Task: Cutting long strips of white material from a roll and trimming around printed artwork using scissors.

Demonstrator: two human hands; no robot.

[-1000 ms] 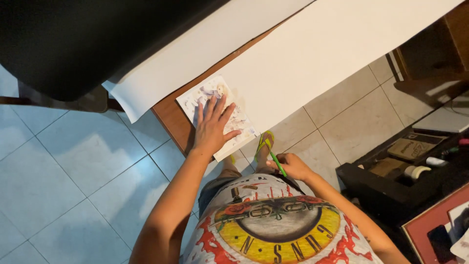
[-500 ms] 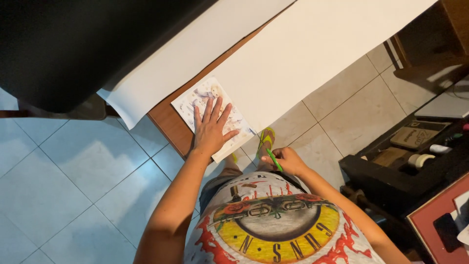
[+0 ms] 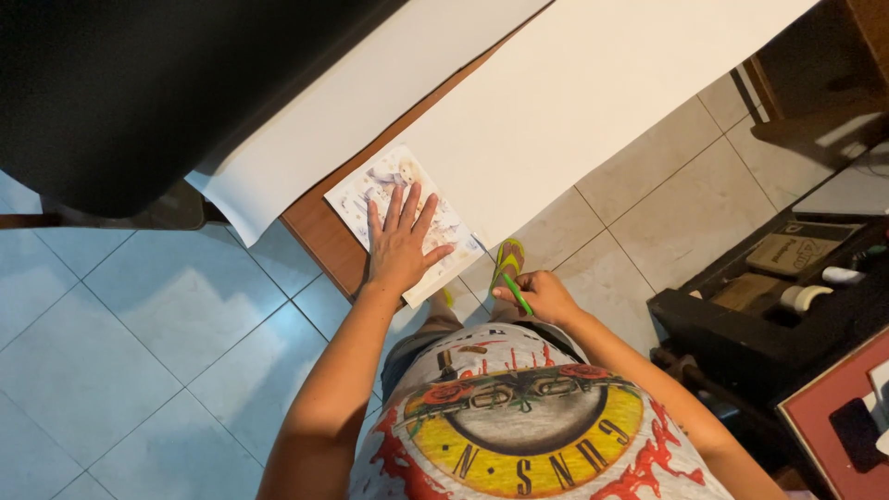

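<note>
My left hand (image 3: pixel 401 243) lies flat, fingers spread, on a small printed picture sheet (image 3: pixel 370 190) at the near corner of a brown wooden table (image 3: pixel 319 236). My right hand (image 3: pixel 542 296) is off the table's edge near my waist and grips a green pencil (image 3: pixel 516 293) that points up-left. Two large white paper sheets (image 3: pixel 574 111) cover most of the table, one overlapping the picture's far side.
A large black panel (image 3: pixel 157 83) fills the upper left. Pale floor tiles (image 3: pixel 139 343) spread below. A yellow-green flip-flop (image 3: pixel 507 257) is on my foot. At the right stands a dark tray (image 3: pixel 741 315) with tape rolls and boxes, and a red-framed board (image 3: pixel 838 421).
The view has shifted slightly. My left hand stays pressed on the picture; my right hand with the pencil has held near my waist with little movement.
</note>
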